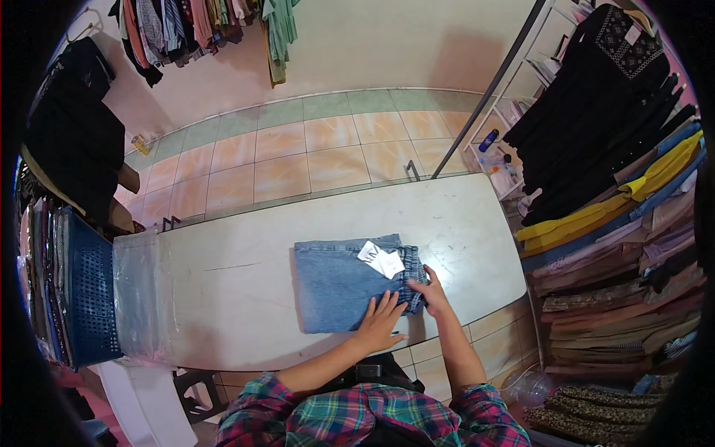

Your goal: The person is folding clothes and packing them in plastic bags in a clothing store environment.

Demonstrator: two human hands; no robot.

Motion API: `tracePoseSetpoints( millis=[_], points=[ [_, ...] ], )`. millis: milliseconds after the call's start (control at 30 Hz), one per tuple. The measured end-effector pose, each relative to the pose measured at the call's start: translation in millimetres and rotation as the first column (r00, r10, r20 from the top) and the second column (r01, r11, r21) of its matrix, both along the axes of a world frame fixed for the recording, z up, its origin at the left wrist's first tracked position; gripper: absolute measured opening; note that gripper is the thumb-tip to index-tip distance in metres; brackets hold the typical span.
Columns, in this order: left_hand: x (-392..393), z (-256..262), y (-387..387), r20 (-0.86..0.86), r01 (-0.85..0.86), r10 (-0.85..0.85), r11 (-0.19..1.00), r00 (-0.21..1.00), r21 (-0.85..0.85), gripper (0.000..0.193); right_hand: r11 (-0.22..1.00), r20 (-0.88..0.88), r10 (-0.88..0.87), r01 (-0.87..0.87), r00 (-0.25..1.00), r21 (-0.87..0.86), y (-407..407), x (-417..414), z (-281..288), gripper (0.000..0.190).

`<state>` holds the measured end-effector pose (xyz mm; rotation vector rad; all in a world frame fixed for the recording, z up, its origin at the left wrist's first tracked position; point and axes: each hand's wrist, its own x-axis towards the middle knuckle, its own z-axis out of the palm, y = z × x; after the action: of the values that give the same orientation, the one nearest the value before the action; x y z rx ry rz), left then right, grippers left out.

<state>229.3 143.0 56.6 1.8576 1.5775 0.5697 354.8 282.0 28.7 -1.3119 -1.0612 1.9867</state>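
Observation:
Folded blue denim jeans (341,285) lie on the white table (234,302), their gathered elastic waistband (412,260) toward the right. Two white paper tags (381,261) rest on the denim near the waistband; they bear writing. My left hand (382,324) lies with fingers apart on the lower right part of the denim. At the waistband's right edge, my right hand (431,291) grips the gathered fabric between thumb and fingers. The fingertips of that hand are partly hidden at the far side of the band.
A clear plastic bag (142,296) lies at the table's left end, beside a blue perforated basket (92,285) of packed clothes. Hanging black garments (597,117) and stacked folded clothes (609,313) line the right side. A white shelf (491,142) stands beyond the table's far right corner.

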Motion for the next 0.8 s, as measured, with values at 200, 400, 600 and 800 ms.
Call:
tracePoseSetpoints(
  millis=[200, 400, 600, 800],
  points=[
    [-73, -12, -32, -0.484, -0.432, 0.498, 0.867, 0.720, 0.249, 0.061, 0.992, 0.017, 0.008, -0.010, 1.000, 0.125, 15, 4, -27, 0.074],
    [-86, -19, -31, -0.514, -0.505, 0.466, 0.860, 0.720, 0.071, 0.060, 0.844, 0.385, 0.050, -0.245, 0.921, 0.476, 20, -2, -3, 0.071],
    [-120, -34, 14, -0.490, -0.482, 0.582, 0.813, 0.649, 0.327, 0.061, 0.314, 0.606, -0.210, -0.534, 0.767, 0.785, -15, -33, 11, 0.071],
    [-155, -53, 20, -0.355, -0.583, 0.628, 0.777, 0.692, 0.238, 0.058, 0.111, 0.821, -0.157, -0.816, 0.550, 0.568, -45, -24, 8, 0.078]
  ],
)
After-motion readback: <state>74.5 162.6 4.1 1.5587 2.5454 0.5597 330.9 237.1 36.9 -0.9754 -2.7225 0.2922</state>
